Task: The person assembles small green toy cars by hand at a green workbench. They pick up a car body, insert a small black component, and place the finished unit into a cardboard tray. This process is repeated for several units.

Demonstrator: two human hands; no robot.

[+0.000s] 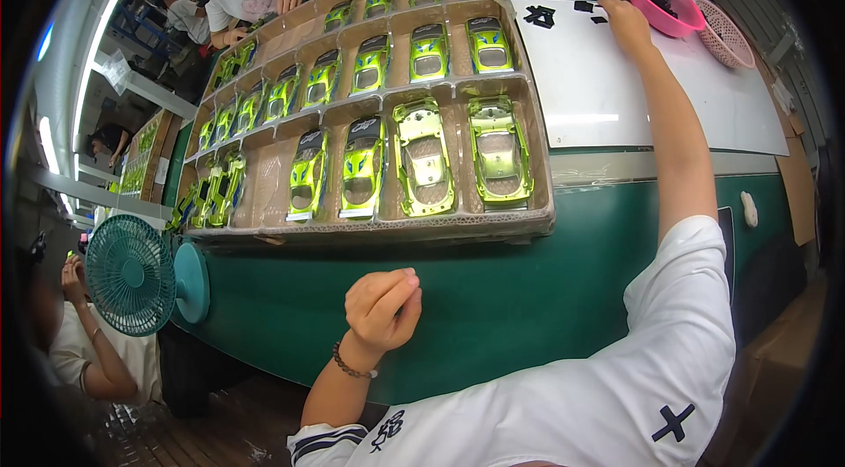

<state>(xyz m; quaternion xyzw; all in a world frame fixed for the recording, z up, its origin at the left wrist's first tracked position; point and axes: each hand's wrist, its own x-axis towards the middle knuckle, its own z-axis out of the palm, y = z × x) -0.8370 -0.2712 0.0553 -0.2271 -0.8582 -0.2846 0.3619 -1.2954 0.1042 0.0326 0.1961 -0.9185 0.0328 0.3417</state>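
White shirt [546, 405] cloth fills the near edge. Just beyond it, the left hand [383, 308] hovers above the green counter [563, 291], its grip drawn closed, thumb to fingertips, a beaded bracelet [354, 363] at the wrist. The right hand [623, 25] reaches far out over a white board [598, 88], fingertips at two small black pieces [584, 6]; whether its grip has pinched one, I cannot tell. Beside them on the board lies a black cluster [540, 16]. To the right stand a pink bowl [664, 2] of black parts and a pale pink basket [723, 31]. Left of the board, a compartmented tray [543, 194] holds green toy car shells [362, 163]; the front row's two rightmost appear upturned. Farther left stands a teal fan [130, 273]; co-workers sit beyond the tray.
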